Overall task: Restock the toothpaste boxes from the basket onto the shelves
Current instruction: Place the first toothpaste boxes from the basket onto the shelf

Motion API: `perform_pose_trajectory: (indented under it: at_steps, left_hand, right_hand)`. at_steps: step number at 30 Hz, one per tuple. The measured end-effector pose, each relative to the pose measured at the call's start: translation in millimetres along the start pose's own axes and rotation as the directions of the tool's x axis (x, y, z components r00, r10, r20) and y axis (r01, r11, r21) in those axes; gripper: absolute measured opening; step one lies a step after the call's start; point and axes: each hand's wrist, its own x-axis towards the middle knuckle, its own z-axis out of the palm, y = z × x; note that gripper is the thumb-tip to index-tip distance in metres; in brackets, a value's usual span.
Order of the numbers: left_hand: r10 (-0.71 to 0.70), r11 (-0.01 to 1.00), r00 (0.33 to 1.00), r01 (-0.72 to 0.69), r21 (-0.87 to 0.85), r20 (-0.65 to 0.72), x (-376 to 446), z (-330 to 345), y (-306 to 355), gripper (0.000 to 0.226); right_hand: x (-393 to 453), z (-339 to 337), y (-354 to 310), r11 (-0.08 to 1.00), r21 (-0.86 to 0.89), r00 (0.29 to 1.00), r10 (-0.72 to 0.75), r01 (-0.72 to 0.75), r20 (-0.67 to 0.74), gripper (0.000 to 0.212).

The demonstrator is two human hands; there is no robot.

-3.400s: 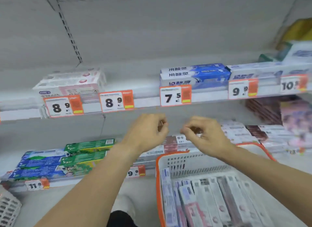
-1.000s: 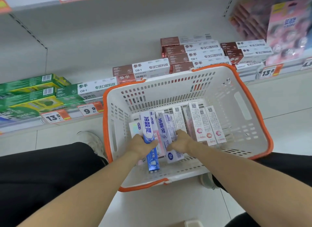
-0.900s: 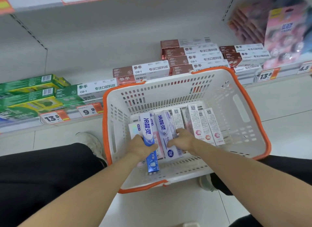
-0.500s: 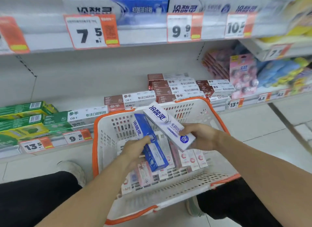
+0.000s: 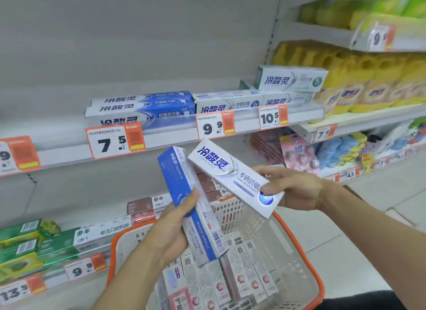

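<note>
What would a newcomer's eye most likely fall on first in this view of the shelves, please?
Probably the two toothpaste boxes held up mid-frame: the left hand grips a blue box, the right hand a white box. Next, the orange-rimmed basket below them, with pink-marked boxes lying inside. Then the orange 7.5 price tag on the shelf edge above.

Glossy cardboard boxes [image 5: 235, 180]; plastic basket [image 5: 299, 252]

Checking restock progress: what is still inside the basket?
The white basket holds a row of pink-and-white toothpaste boxes lying flat on its floor. The left hand and its blue box cover the back of that row, so no count is possible.
</note>
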Motion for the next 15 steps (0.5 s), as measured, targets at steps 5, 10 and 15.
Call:
perform_pose_trajectory:
  at_steps: [5, 10, 15]
  left_hand:
    - [0.215, 0.973, 0.974, -0.219, -0.067, -0.068, -6.6, 26.4, 35.0, 0.066]
    - [0.422, 0.905, 0.896, -0.409, 0.113, -0.136, -10.6, 57.7, 75.0, 0.044]
    - [0.537, 0.802, 0.836, -0.462, 0.379, -0.118, -13.3, 75.7, 113.9, 0.037]
  right_hand:
    - [18.0, 24.1, -15.3, 0.975, -0.219, 0.997, -0.052, 0.039, -0.053, 0.07]
    - [24.3, 53.3, -33.2, 0.951, -0.273, 0.962, -0.202, 0.148, -0.182, 0.047]
    - [20.8, 52.3, -75.1, 0.81, -0.489, 0.853, -0.473, 0.324, -0.219, 0.037]
